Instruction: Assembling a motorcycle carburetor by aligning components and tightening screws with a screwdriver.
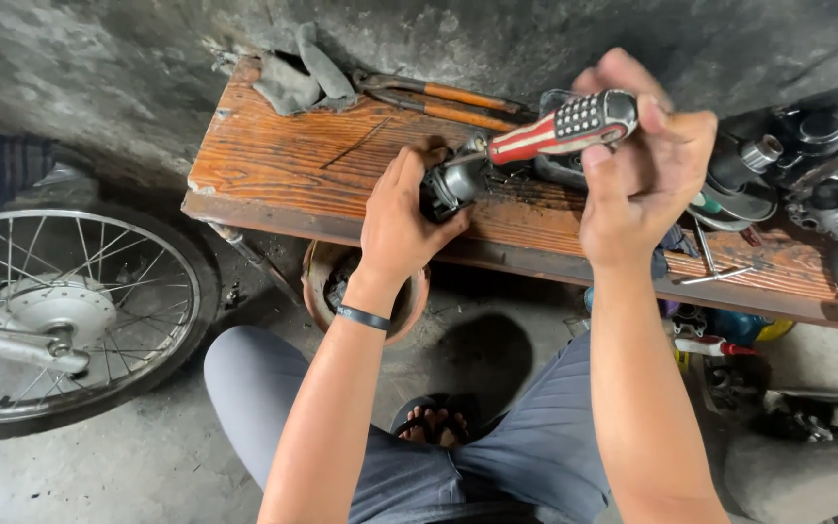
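My left hand [402, 218] grips a small dark metal engine part [450, 184] and steadies it on a worn wooden board [293, 155]. Held in my right hand [644, 160] is a screwdriver [560, 126] with a red, white and black handle. Its shaft points left and down into the metal part. Both hands are over the middle of the board.
Orange-handled pliers [438, 97] and a grey rag [295, 73] lie at the board's far side. Dark engine parts [812, 155] and metal tools [715, 262] crowd its right end. A spoked motorcycle wheel [60, 315] stands on the left. A round bowl [327, 277] sits under the board.
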